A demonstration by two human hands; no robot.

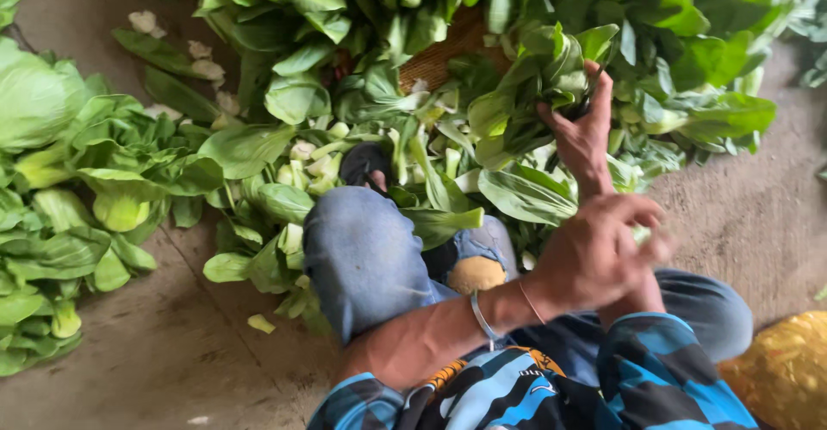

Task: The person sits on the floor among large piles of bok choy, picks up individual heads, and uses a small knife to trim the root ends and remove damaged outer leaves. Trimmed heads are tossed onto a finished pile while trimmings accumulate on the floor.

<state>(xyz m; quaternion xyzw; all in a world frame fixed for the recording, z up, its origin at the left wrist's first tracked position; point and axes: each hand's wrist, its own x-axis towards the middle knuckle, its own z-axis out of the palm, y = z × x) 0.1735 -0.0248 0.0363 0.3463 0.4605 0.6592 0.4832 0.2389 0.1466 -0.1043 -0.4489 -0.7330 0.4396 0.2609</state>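
1. Head view: the right hand point(579, 133) reaches forward, fingers closed around a bunch of leafy greens point(525, 94) atop the big green pile point(345, 51).
2. Nearer than that bunch, the left hand point(599, 249) crosses over the right forearm, fingers loosely curled; whether it holds anything, I cannot tell.
3. Left of the bunch, a jeans-clad knee point(362, 253).

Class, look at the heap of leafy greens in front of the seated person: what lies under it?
Under the heap of leafy greens a brown woven surface shows through one gap. Around it is bare floor. The leaves cover the rest.
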